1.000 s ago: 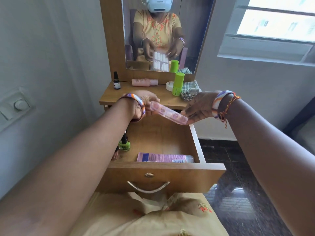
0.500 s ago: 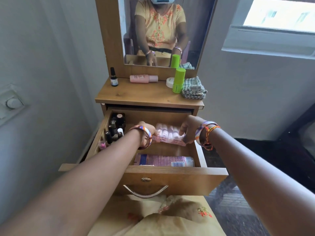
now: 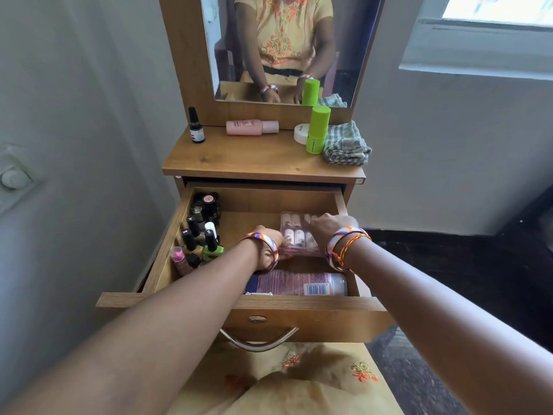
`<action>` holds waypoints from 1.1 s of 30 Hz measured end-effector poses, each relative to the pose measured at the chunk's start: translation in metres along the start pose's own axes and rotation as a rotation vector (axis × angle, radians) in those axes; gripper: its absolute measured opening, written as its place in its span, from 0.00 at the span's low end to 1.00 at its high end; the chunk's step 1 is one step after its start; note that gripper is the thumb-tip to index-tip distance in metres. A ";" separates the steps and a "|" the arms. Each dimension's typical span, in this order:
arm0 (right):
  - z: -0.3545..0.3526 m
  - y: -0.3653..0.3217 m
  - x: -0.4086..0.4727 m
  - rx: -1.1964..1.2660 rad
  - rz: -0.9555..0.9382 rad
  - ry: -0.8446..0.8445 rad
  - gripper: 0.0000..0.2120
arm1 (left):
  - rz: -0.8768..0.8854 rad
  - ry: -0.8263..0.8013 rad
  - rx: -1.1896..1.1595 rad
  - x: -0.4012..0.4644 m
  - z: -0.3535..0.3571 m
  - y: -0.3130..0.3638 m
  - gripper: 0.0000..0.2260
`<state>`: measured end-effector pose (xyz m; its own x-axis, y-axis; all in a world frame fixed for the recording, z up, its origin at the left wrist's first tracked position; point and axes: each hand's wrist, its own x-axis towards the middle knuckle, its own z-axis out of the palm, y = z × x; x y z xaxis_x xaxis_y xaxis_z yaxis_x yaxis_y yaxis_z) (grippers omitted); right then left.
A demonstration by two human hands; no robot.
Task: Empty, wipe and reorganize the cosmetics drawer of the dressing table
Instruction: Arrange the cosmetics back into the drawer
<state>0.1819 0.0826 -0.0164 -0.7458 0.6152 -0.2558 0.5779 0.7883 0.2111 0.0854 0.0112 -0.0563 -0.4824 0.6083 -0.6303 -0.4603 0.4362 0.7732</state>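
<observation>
- Centre of frame, inside the open drawer [image 3: 305, 308]: I see the clear pink nail case [image 3: 294, 238] lying flat on the drawer floor, right of middle, between my two hands.
- Left hand [image 3: 269, 245] has fingers curled on the case's near-left edge; right hand [image 3: 327, 227] sits over its right side, fingers bent onto the top. Both look clamped on the case; right-hand contact is partly hidden by the wrist.
- Handling, my guess: thin moulded plastic, light, stiff but brittle, likely with a snap or hinged lid. Glossy, so slippery. Small nails inside could spill if it pops open.
- Where to hold: by the two short ends or opposite long edges, thumb under, fingers on the lid so it can't open. No squeezing mid-lid.
- Orientation: lid face up, rows of pale nails showing. Long axis looks to run from the lower part of the frame toward the top, slightly tilted left; hands cover too much to be sure.
- Lower centre, against the drawer front: pink lotion bottle [image 3: 296, 283] lies on its side, long axis left-right across the frame, just below the case and not clearly touching it.
- Left side of drawer: nail polish bottles [image 3: 202, 232] stand upright in a cluster, well apart from the case.
- Upper centre: the bench [image 3: 257, 160] holds a green tube [image 3: 317, 129] and a checked cloth [image 3: 345, 143].
</observation>
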 end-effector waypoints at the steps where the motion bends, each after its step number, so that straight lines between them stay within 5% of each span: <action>1: 0.002 -0.001 0.000 -0.024 -0.006 0.013 0.15 | 0.008 0.006 0.009 0.001 0.001 0.000 0.17; 4: 0.008 -0.003 -0.001 -0.083 -0.024 0.060 0.18 | 0.013 0.044 0.099 0.013 0.002 -0.002 0.19; 9: 0.016 -0.002 -0.001 -0.164 -0.044 0.119 0.14 | 0.126 0.175 0.564 0.022 0.005 -0.004 0.21; 24: 0.036 -0.006 0.012 -0.285 -0.088 0.141 0.11 | 0.204 0.194 0.882 0.028 0.008 -0.003 0.12; 33: 0.022 -0.006 0.010 -0.224 -0.118 0.036 0.13 | 0.285 0.150 1.321 0.023 0.015 0.009 0.11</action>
<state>0.1785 0.0836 -0.0414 -0.8175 0.5148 -0.2583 0.4009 0.8306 0.3865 0.0815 0.0389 -0.0628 -0.5548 0.7428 -0.3748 0.6787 0.6646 0.3125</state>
